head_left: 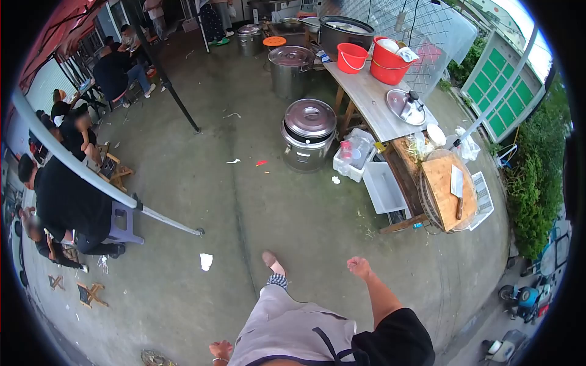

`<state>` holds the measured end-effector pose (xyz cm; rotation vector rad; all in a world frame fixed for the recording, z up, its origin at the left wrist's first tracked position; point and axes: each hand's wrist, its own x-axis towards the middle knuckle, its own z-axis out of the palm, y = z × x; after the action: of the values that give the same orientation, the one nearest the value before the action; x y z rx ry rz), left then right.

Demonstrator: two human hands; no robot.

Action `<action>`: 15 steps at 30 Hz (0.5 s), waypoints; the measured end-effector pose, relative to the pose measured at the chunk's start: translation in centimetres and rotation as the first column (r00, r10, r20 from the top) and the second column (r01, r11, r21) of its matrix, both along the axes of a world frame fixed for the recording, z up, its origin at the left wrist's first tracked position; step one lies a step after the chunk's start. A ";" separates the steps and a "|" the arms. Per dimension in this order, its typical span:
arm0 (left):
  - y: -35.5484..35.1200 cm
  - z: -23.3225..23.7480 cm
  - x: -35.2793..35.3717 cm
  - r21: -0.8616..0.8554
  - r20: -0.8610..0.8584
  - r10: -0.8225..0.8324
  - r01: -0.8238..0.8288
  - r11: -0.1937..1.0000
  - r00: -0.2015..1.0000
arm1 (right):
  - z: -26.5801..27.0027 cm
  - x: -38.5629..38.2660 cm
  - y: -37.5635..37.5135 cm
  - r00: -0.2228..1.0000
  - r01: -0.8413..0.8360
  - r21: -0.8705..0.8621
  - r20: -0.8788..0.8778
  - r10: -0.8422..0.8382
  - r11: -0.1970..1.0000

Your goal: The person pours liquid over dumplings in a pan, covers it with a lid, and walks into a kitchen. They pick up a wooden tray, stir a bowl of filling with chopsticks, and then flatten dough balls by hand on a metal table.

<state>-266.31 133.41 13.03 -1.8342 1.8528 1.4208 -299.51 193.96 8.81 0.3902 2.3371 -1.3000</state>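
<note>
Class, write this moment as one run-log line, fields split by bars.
left hand: by apron, nothing visibly held | right hand: out front, nothing visibly held | cleaver: on cutting board | red buckets: on table

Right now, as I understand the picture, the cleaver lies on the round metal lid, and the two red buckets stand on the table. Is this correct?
Not entirely. The head view shows the cleaver lying on the wooden cutting board. The two red buckets do stand on the table, as you say.
</note>
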 end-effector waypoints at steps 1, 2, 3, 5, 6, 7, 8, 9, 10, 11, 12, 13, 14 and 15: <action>-1.0 -1.8 -1.4 0.024 -0.042 -0.006 0.007 1.000 0.999 | 0.8 -3.3 -1.7 0.998 -0.060 0.041 0.001 0.060 0.997; -2.0 -3.3 -3.3 0.025 -0.061 -0.062 0.064 0.998 0.996 | 1.2 -4.9 -3.1 0.994 -0.108 0.085 0.013 0.107 0.991; -3.8 -2.7 -8.4 -0.083 0.005 -0.245 0.245 0.966 0.970 | 1.5 -7.0 -4.8 0.991 -0.134 0.131 -0.010 0.137 0.982; -6.4 -1.2 -17.3 -0.269 0.201 -0.525 0.562 0.782 0.827 | 2.9 -11.1 -7.3 0.977 -0.199 0.236 -0.030 0.212 0.951; -6.6 1.1 -22.6 -0.254 0.177 -0.496 0.526 0.812 0.850 | 3.2 -12.4 -7.9 0.974 -0.224 0.266 0.034 0.223 0.938; -6.5 4.2 -28.2 -0.238 0.153 -0.464 0.488 0.840 0.873 | 3.2 -14.7 -8.4 0.964 -0.265 0.294 0.091 0.249 0.918; -7.0 6.5 -33.4 -0.110 0.026 -0.245 0.246 0.963 0.969 | 3.6 -17.2 -9.1 0.946 -0.321 0.314 0.150 0.287 0.894; -8.6 5.6 -37.7 -0.095 -0.142 -0.126 0.113 0.989 0.982 | 4.7 -19.2 -9.8 0.958 -0.281 0.303 0.141 0.249 0.910; -10.8 4.9 -42.1 -0.087 -0.229 -0.149 0.132 0.987 0.962 | 5.8 -21.1 -10.2 0.968 -0.245 0.289 0.130 0.216 0.925; -12.8 4.1 -47.1 -0.199 -0.244 -0.251 0.205 0.958 0.937 | 6.9 -23.8 -10.5 0.975 -0.213 0.275 0.118 0.187 0.938; -13.7 5.1 -52.6 -0.174 -0.309 -0.268 0.223 0.959 0.913 | 6.3 -26.1 -10.1 0.983 -0.152 0.214 0.136 0.124 0.965; -14.4 5.6 -58.2 -0.218 -0.385 -0.228 0.152 0.964 0.895 | 5.7 -28.3 -9.9 0.985 -0.099 0.154 0.158 0.075 0.983; -14.5 8.3 -63.7 -0.249 -0.395 -0.280 0.192 0.949 0.875 | 5.2 -30.8 -10.5 0.974 0.038 0.044 0.220 -0.047 0.998; -16.7 5.6 -68.2 -0.293 -0.457 -0.298 0.174 0.940 0.838 | 3.8 -32.7 -10.5 0.942 0.174 -0.051 0.300 -0.152 0.983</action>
<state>-334.49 116.71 18.67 -1.3249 2.4958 1.7548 -332.17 183.47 12.63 0.7149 2.0344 -1.3006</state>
